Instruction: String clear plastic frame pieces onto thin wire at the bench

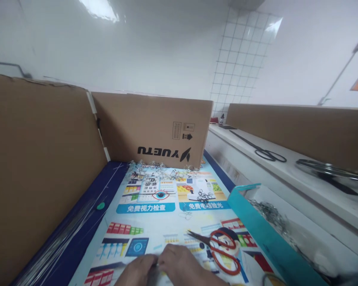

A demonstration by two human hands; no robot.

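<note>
My left hand (140, 269) and my right hand (179, 263) meet at the bottom middle of the head view, over a printed poster sheet (155, 226). Their fingers are pinched close together, fingertip to fingertip. Whatever lies between them is too small or hidden to make out. Just right of my right hand lie scissors (217, 248) with red handles, blades pointing left. Farther up the sheet sits a small heap of dark rings or loops (204, 195). Clear, glittery bits (164, 173) are strewn along the sheet's far end.
Cardboard panels (155, 123) stand at the back and left. Thin wires (62, 242) lie along the left edge near a green disc (100, 206). A teal box (274, 238) on the right holds a wiry metallic pile. Beyond it, a white ledge carries large black scissors (265, 153) and a glass lid (331, 169).
</note>
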